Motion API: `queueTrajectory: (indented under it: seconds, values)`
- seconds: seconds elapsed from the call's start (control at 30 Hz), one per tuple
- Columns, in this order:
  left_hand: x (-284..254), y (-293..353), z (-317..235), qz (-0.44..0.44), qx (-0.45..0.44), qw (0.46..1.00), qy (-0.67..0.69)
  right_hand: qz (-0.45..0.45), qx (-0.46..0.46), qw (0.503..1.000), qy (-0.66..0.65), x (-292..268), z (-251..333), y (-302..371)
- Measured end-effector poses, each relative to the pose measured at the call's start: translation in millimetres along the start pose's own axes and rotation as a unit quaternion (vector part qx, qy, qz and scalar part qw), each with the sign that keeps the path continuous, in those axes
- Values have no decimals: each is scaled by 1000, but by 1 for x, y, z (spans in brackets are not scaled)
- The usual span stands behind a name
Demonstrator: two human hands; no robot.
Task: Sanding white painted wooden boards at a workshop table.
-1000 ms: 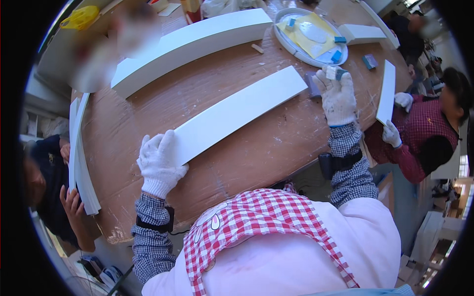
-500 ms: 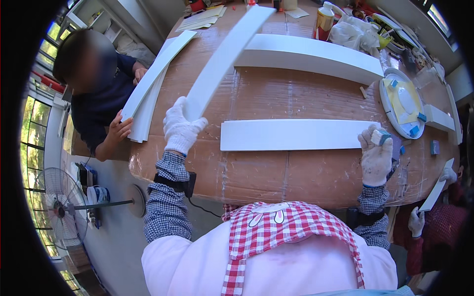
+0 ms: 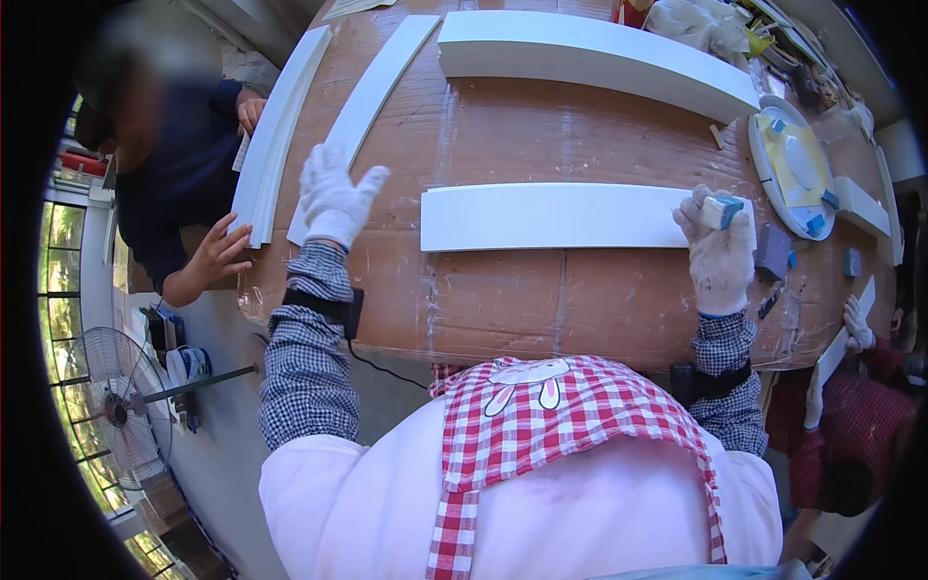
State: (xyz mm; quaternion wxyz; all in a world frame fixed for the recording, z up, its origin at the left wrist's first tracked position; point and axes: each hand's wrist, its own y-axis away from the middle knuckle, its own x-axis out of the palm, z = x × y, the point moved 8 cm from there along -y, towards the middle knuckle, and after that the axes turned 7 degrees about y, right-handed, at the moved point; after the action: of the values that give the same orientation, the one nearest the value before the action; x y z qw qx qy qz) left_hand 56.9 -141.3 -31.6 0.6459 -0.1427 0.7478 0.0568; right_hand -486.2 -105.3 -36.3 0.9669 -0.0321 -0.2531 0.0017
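My gloved left hand (image 3: 333, 196) has its fingers spread, right by the near part of a long white board (image 3: 391, 82) that lies slanted on the table; whether it still touches the board I cannot tell. In my gloved right hand (image 3: 717, 253) is a small blue-and-white sponge block (image 3: 722, 211), gripped at the fingertips. That hand rests at the right end of another white board (image 3: 551, 217), which lies flat across the table before me. A grey-purple block (image 3: 772, 251) sits just right of the hand.
A stack of white boards (image 3: 599, 53) lies at the back. A co-worker's hand (image 3: 220, 253) is beside more boards (image 3: 275, 145) on the left. An oval white tray (image 3: 762, 159) with blue pieces stands right. Another person in gloves holds a white strip (image 3: 841, 338) at lower right.
My left hand has lowered the slanted board to the table and opened. The co-worker's boards now lie together. The view has shifted; my right hand still holds the sponge block.
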Motion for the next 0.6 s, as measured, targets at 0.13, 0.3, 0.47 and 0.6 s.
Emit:
queueTrajectory:
  seconds: [0.13,0.3,0.47,0.6]
  values:
    - [25,78,-139,111,163,980,-33,-1,11,1000,3,1,-19,-16]
    - [39,145,-276,206,343,916,38,-5,20,1000,-8,-2,-28,-18]
    - [43,147,-273,178,382,902,95,-28,20,998,-48,-11,-25,-16]
    - [39,108,-130,2,213,977,5,-44,42,995,-73,-10,-28,-19]
